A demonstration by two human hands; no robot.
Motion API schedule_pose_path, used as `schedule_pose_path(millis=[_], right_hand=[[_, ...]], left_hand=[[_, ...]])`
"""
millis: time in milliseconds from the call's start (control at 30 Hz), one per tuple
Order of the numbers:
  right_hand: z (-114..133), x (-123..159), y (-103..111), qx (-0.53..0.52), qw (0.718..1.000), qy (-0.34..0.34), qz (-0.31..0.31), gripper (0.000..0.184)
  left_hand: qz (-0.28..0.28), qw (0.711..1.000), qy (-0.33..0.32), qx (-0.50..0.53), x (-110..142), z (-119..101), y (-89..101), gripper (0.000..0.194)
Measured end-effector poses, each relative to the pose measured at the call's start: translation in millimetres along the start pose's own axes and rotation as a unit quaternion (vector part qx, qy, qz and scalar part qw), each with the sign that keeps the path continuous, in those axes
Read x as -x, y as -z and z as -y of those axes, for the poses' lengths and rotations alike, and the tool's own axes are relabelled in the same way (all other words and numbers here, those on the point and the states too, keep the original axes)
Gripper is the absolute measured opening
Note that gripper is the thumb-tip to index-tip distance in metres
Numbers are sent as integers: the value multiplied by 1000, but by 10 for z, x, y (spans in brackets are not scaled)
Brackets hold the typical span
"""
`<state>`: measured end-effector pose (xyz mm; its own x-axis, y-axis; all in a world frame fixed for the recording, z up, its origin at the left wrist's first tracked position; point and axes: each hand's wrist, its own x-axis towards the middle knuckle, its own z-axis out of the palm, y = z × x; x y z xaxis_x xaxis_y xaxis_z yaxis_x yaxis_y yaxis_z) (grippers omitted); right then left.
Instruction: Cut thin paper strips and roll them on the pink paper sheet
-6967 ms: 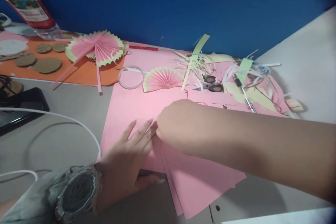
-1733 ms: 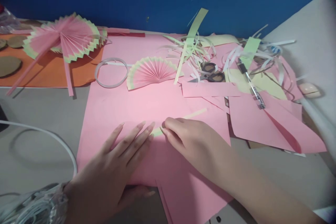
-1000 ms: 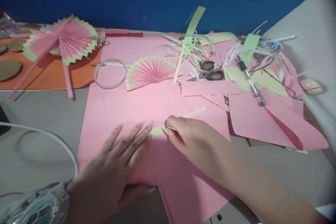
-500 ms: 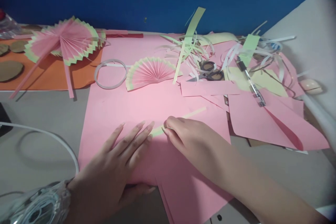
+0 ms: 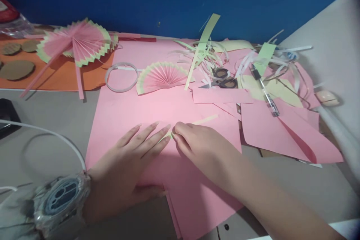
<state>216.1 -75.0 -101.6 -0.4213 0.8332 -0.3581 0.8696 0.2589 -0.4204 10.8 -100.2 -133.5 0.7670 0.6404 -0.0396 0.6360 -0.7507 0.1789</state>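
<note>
My left hand (image 5: 132,161) lies flat with fingers stretched out on a pink paper sheet (image 5: 118,116), fingertips pressing its folded edge. My right hand (image 5: 202,146) rests just to the right with fingers curled, its fingertips pressing a thin pale green strip (image 5: 202,120) against the pink sheet. The strip runs under both sets of fingertips. A watch (image 5: 60,198) sits on my left wrist.
A half-round pleated fan (image 5: 161,77), a tape ring (image 5: 121,77), scissors (image 5: 223,78), a pen (image 5: 266,92) and curled paper strips (image 5: 205,52) lie behind. A larger pleated fan (image 5: 75,41) rests on orange paper (image 5: 53,77). A white cable (image 5: 50,135) loops at left.
Both hands have crept slightly up the sheet and closer together along the green strip. The view has shifted a little, bringing my watch into sight.
</note>
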Motion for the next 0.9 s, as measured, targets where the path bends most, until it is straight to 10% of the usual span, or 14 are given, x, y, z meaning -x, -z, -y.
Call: schedule_pose_path(millis=[367, 900], right_hand=[[26, 19, 13, 19, 1000, -3, -10, 25], [-30, 7, -19, 5, 999, 17, -41, 18]], left_hand=[[-33, 997, 60, -25, 427, -19, 136, 77], [-37, 998, -6, -56, -9, -138, -11, 87]])
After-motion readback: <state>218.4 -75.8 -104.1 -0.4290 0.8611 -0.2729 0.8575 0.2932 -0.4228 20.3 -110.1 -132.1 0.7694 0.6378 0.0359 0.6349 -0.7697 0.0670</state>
